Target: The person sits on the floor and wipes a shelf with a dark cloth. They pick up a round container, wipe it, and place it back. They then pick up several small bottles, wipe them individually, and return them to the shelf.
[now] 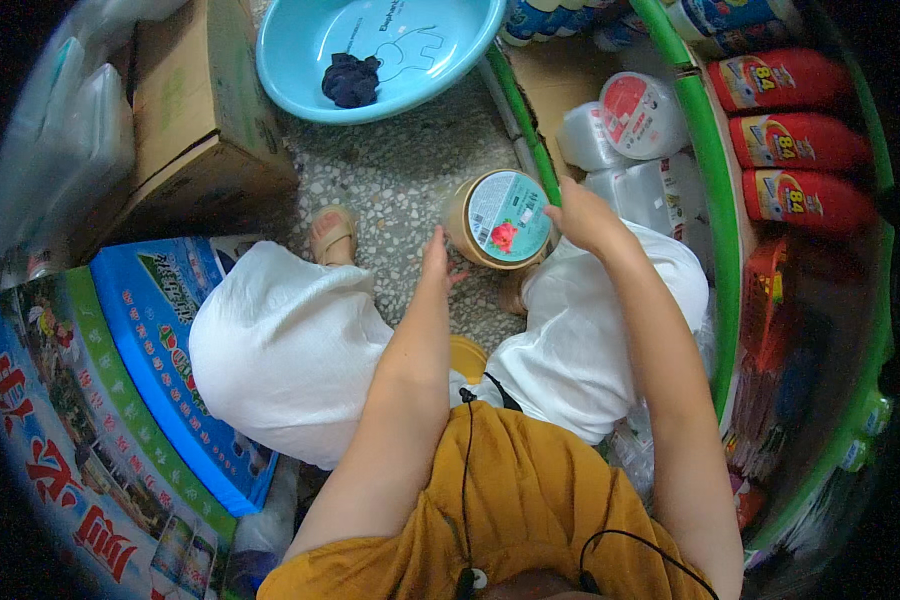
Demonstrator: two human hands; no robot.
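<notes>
A round gold-coloured jar (461, 225) with a teal label and a red flower on its lid is between my hands, above the speckled floor. Along its right side is my right hand (589, 217), thumb at the lid's rim, beside the green shelf edge; its other fingers are mostly hidden. My left hand (436, 262) is seen edge-on, close against the jar's left side, with a fingertip showing below. Whether it presses on the jar is unclear.
A light-blue basin (292, 82) holding a dark cloth (350, 79) lies ahead. Cardboard cartons (172, 97) and a blue printed box (172, 360) stand left. On the right, green-edged shelves (709, 180) hold clear plastic containers (630, 120) and red bottles (802, 142).
</notes>
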